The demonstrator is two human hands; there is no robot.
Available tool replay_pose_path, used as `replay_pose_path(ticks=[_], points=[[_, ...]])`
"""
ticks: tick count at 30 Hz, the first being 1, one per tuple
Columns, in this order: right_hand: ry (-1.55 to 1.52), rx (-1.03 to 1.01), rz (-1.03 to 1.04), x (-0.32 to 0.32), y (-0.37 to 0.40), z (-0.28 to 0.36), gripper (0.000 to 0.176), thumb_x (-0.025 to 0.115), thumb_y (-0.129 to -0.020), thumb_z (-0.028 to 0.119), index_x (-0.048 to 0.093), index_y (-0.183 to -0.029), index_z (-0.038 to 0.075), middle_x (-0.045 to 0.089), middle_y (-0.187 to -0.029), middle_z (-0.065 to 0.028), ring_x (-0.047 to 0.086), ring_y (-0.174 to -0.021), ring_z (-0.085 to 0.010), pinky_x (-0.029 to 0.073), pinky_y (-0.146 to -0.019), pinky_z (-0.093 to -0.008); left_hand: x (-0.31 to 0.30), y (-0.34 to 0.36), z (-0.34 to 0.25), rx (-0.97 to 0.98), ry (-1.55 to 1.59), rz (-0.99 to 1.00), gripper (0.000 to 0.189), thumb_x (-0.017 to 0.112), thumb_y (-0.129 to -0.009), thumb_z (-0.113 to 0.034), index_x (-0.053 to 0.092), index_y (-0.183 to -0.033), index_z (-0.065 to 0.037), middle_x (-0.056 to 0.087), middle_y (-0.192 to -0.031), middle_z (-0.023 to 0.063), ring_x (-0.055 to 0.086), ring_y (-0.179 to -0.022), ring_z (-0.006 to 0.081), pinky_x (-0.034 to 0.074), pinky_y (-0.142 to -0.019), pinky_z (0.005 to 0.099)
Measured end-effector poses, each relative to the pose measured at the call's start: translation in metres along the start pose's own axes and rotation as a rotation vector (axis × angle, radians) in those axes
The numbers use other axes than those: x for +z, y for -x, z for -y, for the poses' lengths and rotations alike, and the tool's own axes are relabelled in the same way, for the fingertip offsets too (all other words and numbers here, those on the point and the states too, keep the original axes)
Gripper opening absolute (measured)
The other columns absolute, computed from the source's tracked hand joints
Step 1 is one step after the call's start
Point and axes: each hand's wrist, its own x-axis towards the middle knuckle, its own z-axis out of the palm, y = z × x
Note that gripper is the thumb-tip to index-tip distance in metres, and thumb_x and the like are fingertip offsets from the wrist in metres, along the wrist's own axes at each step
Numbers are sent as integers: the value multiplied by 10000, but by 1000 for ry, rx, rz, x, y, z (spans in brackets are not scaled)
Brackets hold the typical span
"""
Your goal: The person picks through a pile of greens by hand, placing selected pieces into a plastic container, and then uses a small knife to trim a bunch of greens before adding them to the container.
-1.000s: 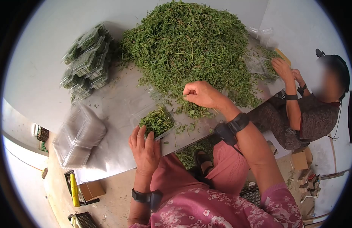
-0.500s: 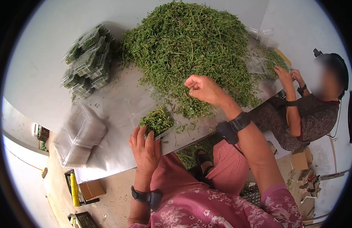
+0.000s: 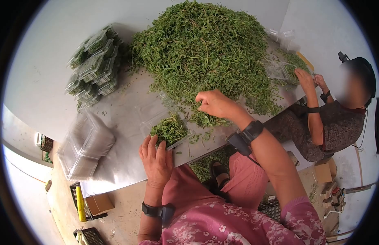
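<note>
My left hand (image 3: 156, 161) rests at the near edge of a clear plastic clamshell container (image 3: 179, 145), its fingers spread and touching the rim. Cut leafy green stems (image 3: 169, 130) partly fill that container, and its clear lid lies folded back behind it. My right hand (image 3: 218, 105) is over the near side of a large heap of the same greens (image 3: 205, 49). Its fingers are curled with thumb and forefinger drawn toward each other; whatever is between them is too small or hidden to make out.
Nested clear containers (image 3: 85, 143) stand at the table's left. Behind them, filled clamshells (image 3: 93, 67) are stacked against the wall. At the right, a co-worker (image 3: 340, 126) handles greens beside another open container (image 3: 277, 70). Black crates (image 3: 91, 236) and a cardboard box (image 3: 98, 203) are on the floor.
My right hand has moved down and slightly left, closer to the near edge of the heap. My left hand and the container have stayed in place.
</note>
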Motion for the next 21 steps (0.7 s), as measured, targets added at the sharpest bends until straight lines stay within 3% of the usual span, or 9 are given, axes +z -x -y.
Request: replay_pose_path(ticks=[2, 3, 6, 9, 16, 21], points=[[118, -49, 37, 16, 2, -7, 257, 718, -870, 118, 672, -1103, 20, 704, -864, -154, 690, -827, -294, 539, -760, -410, 0, 0, 0, 1, 0, 3, 383, 712, -786, -88, 625, -1152, -14, 557, -1298, 203, 479, -1262, 433, 362, -1053, 568], [184, -140, -43, 17, 7, -3, 243, 725, -854, 124, 685, -1065, 11, 706, -907, -166, 685, -887, -316, 536, -799, -428, -1, -1, -1, -2, 1, 4, 380, 711, -785, -66, 623, -1151, -18, 557, -1298, 196, 478, -1263, 436, 368, -1051, 560], [114, 27, 294, -6, 3, 3, 198, 734, -836, 127, 695, -987, 5, 704, -875, -144, 687, -844, -291, 536, -755, -420, -2, -1, -2, -4, 6, -4, 377, 709, -785, -44, 620, -1150, -24, 559, -1297, 188, 479, -1262, 439, 376, -1048, 553], [116, 113, 352, -29, 6, -7, 175, 754, -823, 141, 692, -916, 8, 699, -845, -109, 677, -791, -234, 526, -701, -390, -1, -1, -1, -2, 8, -12, 377, 709, -785, -44, 620, -1151, -24, 560, -1294, 187, 480, -1260, 439, 376, -1046, 554], [46, 185, 102, -51, 14, -33, 203, 773, -846, 199, 667, -858, 26, 645, -761, -42, 592, -698, -140, 482, -625, -342, 0, 0, 0, 8, 4, -10, 379, 716, -787, -107, 632, -1141, -4, 562, -1283, 211, 489, -1247, 431, 365, -1049, 568], [-65, 134, 132, -52, 10, -27, 285, 791, -840, 308, 685, -860, 44, 671, -754, -67, 606, -679, -169, 475, -608, -376, -1, -1, -1, -1, 5, -10, 374, 715, -781, -65, 628, -1141, -14, 564, -1278, 191, 487, -1252, 433, 374, -1048, 557]])
